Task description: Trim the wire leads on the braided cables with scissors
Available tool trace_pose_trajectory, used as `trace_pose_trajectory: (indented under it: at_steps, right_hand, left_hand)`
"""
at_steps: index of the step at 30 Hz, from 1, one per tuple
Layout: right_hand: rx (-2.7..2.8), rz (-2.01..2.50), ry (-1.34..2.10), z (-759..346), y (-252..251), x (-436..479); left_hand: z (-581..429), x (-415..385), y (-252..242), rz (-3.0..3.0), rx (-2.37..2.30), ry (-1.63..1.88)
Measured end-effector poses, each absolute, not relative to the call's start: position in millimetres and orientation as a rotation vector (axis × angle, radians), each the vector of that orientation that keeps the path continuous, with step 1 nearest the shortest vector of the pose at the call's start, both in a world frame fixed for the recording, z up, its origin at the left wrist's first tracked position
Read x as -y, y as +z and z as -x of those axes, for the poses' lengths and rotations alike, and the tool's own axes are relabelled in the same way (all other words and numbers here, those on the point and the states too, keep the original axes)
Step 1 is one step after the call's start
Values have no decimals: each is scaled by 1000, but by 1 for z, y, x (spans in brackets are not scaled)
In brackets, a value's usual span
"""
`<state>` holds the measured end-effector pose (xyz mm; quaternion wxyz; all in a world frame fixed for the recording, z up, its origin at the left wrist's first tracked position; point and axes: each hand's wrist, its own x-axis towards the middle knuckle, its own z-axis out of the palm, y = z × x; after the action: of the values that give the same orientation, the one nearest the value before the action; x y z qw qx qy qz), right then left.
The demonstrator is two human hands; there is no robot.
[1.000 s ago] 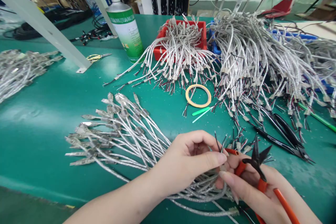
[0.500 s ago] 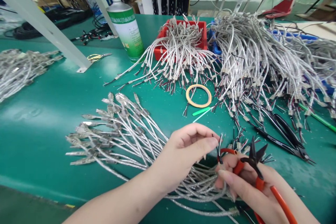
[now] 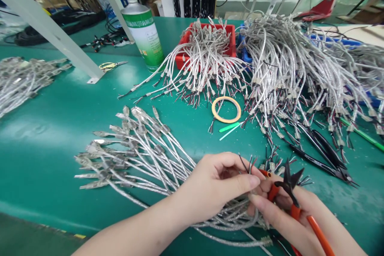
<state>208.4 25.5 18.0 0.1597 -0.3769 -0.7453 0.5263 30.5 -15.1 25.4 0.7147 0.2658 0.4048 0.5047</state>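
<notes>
Left hand [image 3: 216, 186] pinches wire ends [image 3: 247, 164] at six o'clock on the tabletop [image 3: 54, 128]. Right hand [image 3: 288, 216] fingers grip orange cutters [image 3: 289, 192], touching the left thumb; tape ring [image 3: 226, 109] at twelve.

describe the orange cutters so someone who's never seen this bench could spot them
On the green table, look at the near edge, where two hands meet over a cable bundle. The orange-handled cutters lie in the right hand; the other pliers beyond are all black.
</notes>
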Motion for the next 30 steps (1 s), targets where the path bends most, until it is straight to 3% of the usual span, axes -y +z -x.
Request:
trace_pose_trajectory:
  at_steps: [30]
  right_hand:
    - [1989, 1259, 1301, -196, 32, -22]
  left_hand:
    - [-32, 13, 27, -577, -1029, 1206]
